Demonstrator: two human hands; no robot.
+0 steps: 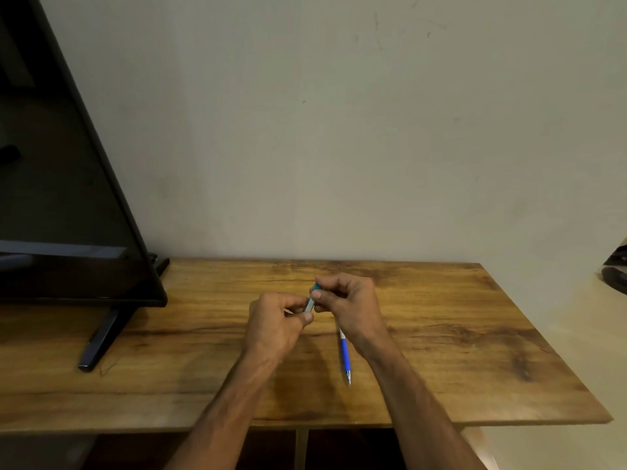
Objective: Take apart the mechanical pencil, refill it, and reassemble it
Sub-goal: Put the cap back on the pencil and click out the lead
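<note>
A blue and white mechanical pencil (344, 353) lies on the wooden table (441, 351), tip toward me, its upper end hidden under my right wrist. Above the table's middle, both hands hold a small slim clear case with a teal cap (311, 297), which looks like a lead container. My left hand (276, 325) pinches its lower end. My right hand (346, 301) pinches the upper, teal end between thumb and fingers. The case's contents are too small to make out.
A dark flat screen (68, 184) on a black foot (101, 340) stands at the table's left side. A plain wall rises behind the table. A dark object (615, 269) sits at the far right edge, off the table.
</note>
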